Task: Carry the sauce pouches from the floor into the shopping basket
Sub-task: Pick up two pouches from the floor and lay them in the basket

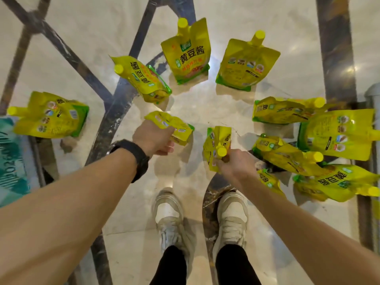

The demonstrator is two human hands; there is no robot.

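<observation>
gripping one pouch apiece, both hands are occupied: the fingers of the left hand (153, 138) are curled round the upper end of a yellow sauce pouch (171, 125), whose spout is not visible and is presumably inside the grip, while the right hand (236, 163) pinches a second pouch (214, 145) at the neck, just below its yellow screw cap (221, 151). judged reason for the neck hold: the spout is the only rigid part, so the soft body can hang from it without being squeezed. both held pouches appear lifted off the floor (205, 103), though contact at their lower edges cannot be ruled out. a black wrist band (133, 155) sits on the left forearm. beyond the hands, two upright pouches (185, 56) stand at the far side on their green gusseted bases, with a leaning pouch (141, 79) to their left. one lies flat at far left (49, 116), and an overlapping heap (308, 145) lies at the right. the pouches are of glossy, flexible printed film, creased where slack. the floor is polished pale stone with dark inlaid bands, reflective and probably slippery under film. pale trainers (168, 214) stand just behind the hands. the shopping basket is not in view, so the carry is judged barely begun.
</observation>
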